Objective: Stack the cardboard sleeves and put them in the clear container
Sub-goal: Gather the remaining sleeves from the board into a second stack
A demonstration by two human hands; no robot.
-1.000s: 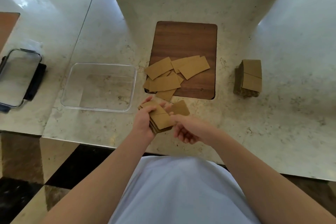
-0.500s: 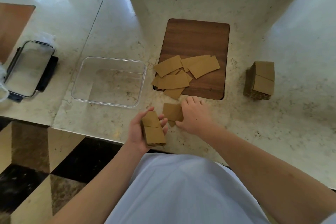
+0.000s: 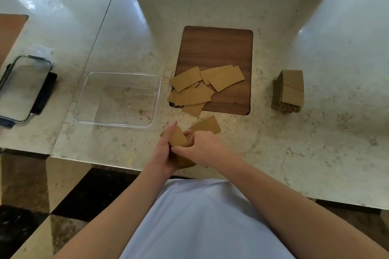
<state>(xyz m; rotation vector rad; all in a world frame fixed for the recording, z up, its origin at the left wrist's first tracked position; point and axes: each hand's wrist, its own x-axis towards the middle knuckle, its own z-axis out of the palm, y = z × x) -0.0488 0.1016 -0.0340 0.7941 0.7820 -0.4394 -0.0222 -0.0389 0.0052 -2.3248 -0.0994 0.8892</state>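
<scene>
A small stack of brown cardboard sleeves (image 3: 178,139) sits between both hands near the counter's front edge. My left hand (image 3: 163,151) grips its left side and my right hand (image 3: 203,148) presses on its right side and top. One loose sleeve (image 3: 207,125) lies on the counter just beyond my right hand. Several more loose sleeves (image 3: 202,86) lie scattered on the near part of a dark wooden board (image 3: 216,48). The clear container (image 3: 155,99) stands empty to the left of them. A tall finished stack of sleeves (image 3: 289,91) stands at the right.
A lidded glass container (image 3: 21,88) on a dark base sits at the far left. A brown board corner (image 3: 10,27) shows at the left edge. The counter's front edge runs just under my hands, with dark and tan floor tiles below.
My right hand came back from the loose sleeve on the counter and joined the left hand on the held stack. The stack rose slightly toward the counter.
</scene>
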